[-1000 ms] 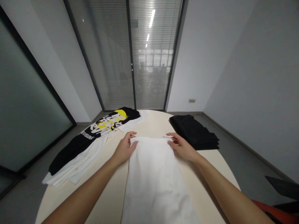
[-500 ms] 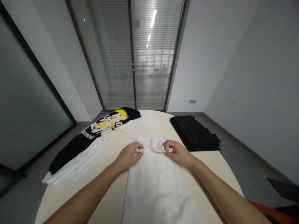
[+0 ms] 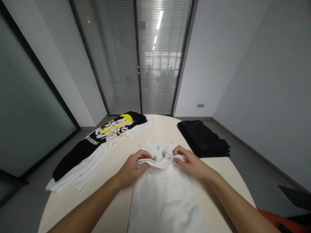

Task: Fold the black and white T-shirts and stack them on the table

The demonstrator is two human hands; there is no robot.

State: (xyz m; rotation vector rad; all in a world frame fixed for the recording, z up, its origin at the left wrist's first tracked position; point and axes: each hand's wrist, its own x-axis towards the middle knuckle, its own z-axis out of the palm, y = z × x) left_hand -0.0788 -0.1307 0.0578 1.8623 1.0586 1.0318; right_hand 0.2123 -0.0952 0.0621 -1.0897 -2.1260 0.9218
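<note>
Pinch grip both sides: left hand and right hand each have thumb and fingers closed on the white garment's slack top layer. It's lying centre-near on the table. Uneven tugging could probably skew or bunch that layer. Forearms angle in from near left and near right.

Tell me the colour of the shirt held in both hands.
The shirt is white; the head view shows it.
</note>
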